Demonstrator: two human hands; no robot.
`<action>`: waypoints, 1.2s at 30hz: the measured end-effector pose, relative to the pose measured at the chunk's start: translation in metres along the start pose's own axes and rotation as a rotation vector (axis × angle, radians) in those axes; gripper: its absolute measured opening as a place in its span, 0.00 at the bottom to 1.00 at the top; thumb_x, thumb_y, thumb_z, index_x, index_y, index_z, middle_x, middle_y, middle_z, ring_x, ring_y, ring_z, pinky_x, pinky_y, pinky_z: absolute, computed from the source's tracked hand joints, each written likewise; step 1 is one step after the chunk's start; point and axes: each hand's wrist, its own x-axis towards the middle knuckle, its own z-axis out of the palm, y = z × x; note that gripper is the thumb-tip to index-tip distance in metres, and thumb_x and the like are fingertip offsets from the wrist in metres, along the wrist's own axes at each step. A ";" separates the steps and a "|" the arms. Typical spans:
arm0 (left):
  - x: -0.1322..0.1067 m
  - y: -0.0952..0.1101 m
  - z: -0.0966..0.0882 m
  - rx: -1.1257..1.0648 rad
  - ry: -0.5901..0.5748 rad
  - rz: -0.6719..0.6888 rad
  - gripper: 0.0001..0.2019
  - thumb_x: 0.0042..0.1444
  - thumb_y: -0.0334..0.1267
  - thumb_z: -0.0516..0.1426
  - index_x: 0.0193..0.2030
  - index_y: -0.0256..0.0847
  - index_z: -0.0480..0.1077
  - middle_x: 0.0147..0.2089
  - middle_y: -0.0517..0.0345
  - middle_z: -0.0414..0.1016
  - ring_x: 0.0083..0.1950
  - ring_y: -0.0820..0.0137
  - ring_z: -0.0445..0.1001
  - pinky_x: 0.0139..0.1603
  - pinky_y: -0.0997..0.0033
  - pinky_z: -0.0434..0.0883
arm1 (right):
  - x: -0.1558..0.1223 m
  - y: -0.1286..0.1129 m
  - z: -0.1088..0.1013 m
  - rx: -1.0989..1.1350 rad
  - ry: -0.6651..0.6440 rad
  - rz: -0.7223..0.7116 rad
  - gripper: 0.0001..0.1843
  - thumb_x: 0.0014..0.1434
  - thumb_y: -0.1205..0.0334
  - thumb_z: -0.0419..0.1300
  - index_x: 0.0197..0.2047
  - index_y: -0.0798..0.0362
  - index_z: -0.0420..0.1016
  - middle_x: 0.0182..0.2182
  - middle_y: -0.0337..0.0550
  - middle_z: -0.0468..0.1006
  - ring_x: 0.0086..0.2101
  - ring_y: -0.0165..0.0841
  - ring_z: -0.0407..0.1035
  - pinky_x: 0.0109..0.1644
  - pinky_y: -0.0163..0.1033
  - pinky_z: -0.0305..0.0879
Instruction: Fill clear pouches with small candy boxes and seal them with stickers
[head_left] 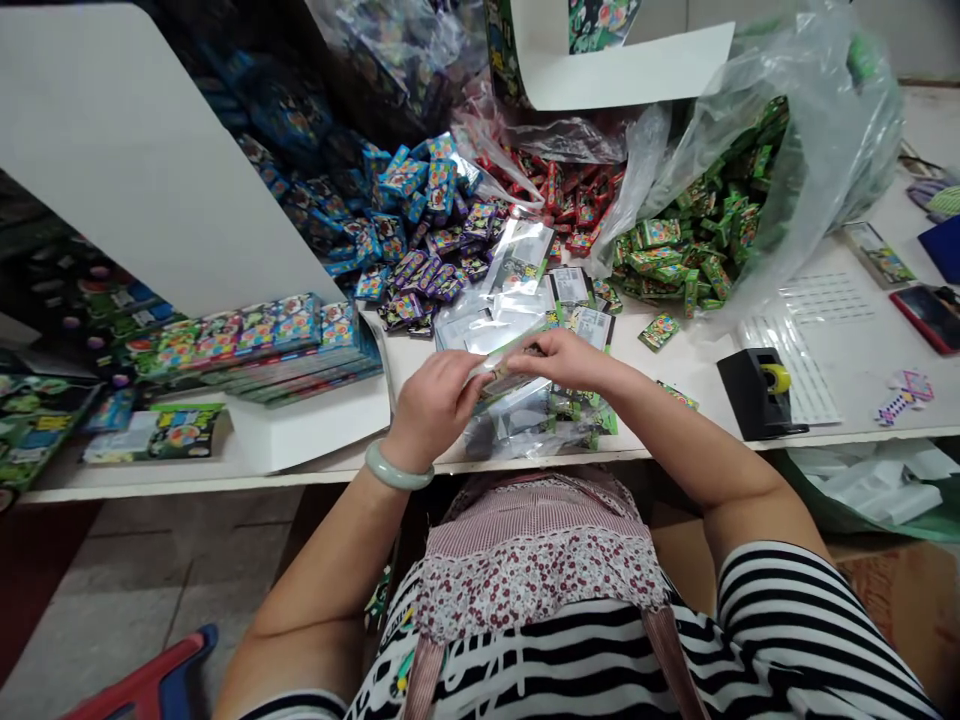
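Note:
Low over the table's front edge, both hands pinch a small clear plastic packet point(517, 345) with some printed colour showing. My left hand point(439, 395) has its fingers closed on the near left end. Thumb and fingers of my right hand point(559, 358) close on its right part. What lies inside the packet is partly hidden by my fingers. Under and behind the hands is a loose pile of clear packets point(521, 255) with printed cards. Some more plastic-wrapped packets point(517, 415) lie just below the hands.
Heaps of small blue boxes point(405, 180), purple boxes point(442, 265), red boxes point(577, 195) and green boxes point(667, 250) line the back. At left, stacked printed packs point(277, 335) rest in a white carton point(322, 425). A black tape dispenser point(750, 395) stands right.

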 end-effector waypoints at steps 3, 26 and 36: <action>-0.003 0.000 0.001 0.154 -0.012 -0.009 0.17 0.67 0.42 0.51 0.57 0.36 0.67 0.50 0.41 0.78 0.51 0.57 0.76 0.51 0.56 0.73 | 0.000 -0.003 -0.007 0.087 0.029 -0.013 0.18 0.55 0.49 0.64 0.41 0.55 0.82 0.37 0.42 0.83 0.38 0.33 0.73 0.47 0.39 0.68; -0.031 0.028 0.059 -1.427 0.241 -1.023 0.23 0.44 0.51 0.70 0.43 0.39 0.76 0.38 0.55 0.83 0.38 0.67 0.80 0.40 0.68 0.78 | -0.022 0.050 0.046 0.476 0.208 0.082 0.21 0.45 0.48 0.71 0.30 0.50 0.66 0.24 0.31 0.69 0.27 0.27 0.67 0.34 0.37 0.69; -0.033 0.018 0.056 -1.395 0.358 -0.837 0.30 0.55 0.42 0.66 0.63 0.50 0.63 0.45 0.57 0.80 0.41 0.71 0.79 0.40 0.73 0.77 | -0.063 0.072 0.060 0.461 -0.065 0.176 0.21 0.48 0.50 0.71 0.42 0.49 0.71 0.36 0.40 0.78 0.38 0.34 0.74 0.45 0.45 0.73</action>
